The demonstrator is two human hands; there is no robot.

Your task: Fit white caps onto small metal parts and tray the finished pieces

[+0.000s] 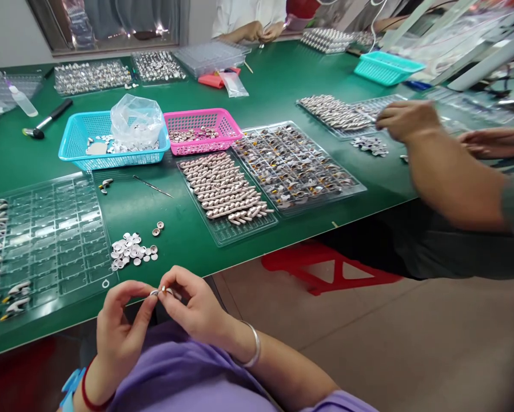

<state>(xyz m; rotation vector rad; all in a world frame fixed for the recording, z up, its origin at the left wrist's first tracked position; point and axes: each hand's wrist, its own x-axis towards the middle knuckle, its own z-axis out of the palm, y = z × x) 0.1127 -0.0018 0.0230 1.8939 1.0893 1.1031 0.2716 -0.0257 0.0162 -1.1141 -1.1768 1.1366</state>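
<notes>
My left hand (pixel 119 326) and my right hand (pixel 192 306) meet below the table's front edge, over my lap. Both pinch small silvery parts (pixel 161 291) between thumb and fingertips; the pieces touch each other. A bracelet circles my right wrist. Just above my hands, on the green table (pixel 282 86), lies a loose pile of small white round caps (pixel 131 250). Left of that pile is a clear compartment tray (pixel 51 240) with a few finished pieces along its left side.
Two clear trays of metal parts (pixel 224 189) (pixel 293 166) lie mid-table, behind them a blue basket (pixel 85 143) with a plastic bag and a pink basket (pixel 203 130). A co-worker's hand (pixel 405 120) reaches over another tray at right. A red stool (pixel 325 269) stands below.
</notes>
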